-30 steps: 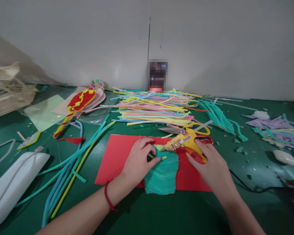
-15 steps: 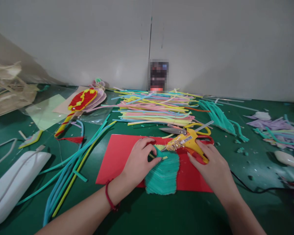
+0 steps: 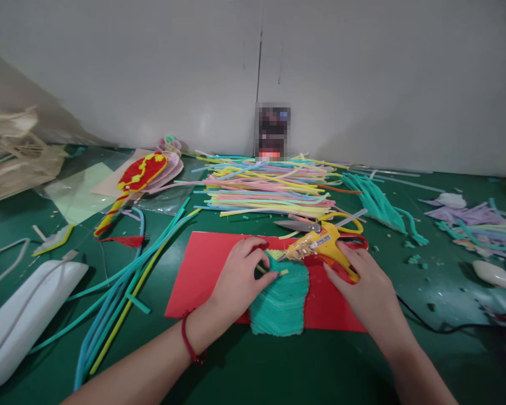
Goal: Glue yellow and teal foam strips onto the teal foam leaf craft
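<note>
My right hand is wrapped around a yellow hot glue gun, its nozzle angled left and down at the upper edge of a teal panel of pipe cleaners laid side by side. Between thumb and finger, my left hand pinches a short pale-yellow pipe cleaner piece over that panel. A pale-yellow patch shows at the panel's top, partly behind my fingers. Underneath lies a red sheet, and the panel overhangs its near edge.
Scissors lie just behind the glue gun. Farther back are a pile of coloured pipe cleaners and a phone against the wall. A red-and-yellow fan shape, loose strips and a white power strip are left.
</note>
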A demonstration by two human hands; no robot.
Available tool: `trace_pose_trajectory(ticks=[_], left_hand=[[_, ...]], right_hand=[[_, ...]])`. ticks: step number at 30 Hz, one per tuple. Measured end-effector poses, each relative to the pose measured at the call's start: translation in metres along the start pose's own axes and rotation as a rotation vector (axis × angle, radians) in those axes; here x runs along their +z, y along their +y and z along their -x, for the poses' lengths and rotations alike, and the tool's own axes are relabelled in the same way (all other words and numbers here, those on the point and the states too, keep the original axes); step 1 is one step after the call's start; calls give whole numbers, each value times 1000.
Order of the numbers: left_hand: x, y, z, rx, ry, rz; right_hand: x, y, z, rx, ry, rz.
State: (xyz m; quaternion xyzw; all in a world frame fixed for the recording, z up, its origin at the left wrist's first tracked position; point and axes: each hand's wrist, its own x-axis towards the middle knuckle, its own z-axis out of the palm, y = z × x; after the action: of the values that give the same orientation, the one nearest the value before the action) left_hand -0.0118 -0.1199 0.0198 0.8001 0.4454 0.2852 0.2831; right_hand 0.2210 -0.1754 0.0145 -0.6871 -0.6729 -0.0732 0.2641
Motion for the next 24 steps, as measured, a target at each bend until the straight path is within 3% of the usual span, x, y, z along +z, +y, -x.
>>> trace_pose_trajectory(ticks=[24], left_hand=[[0,0,0,-9,-3,7]], right_hand=[[-5,5,-4,91,-13,24]])
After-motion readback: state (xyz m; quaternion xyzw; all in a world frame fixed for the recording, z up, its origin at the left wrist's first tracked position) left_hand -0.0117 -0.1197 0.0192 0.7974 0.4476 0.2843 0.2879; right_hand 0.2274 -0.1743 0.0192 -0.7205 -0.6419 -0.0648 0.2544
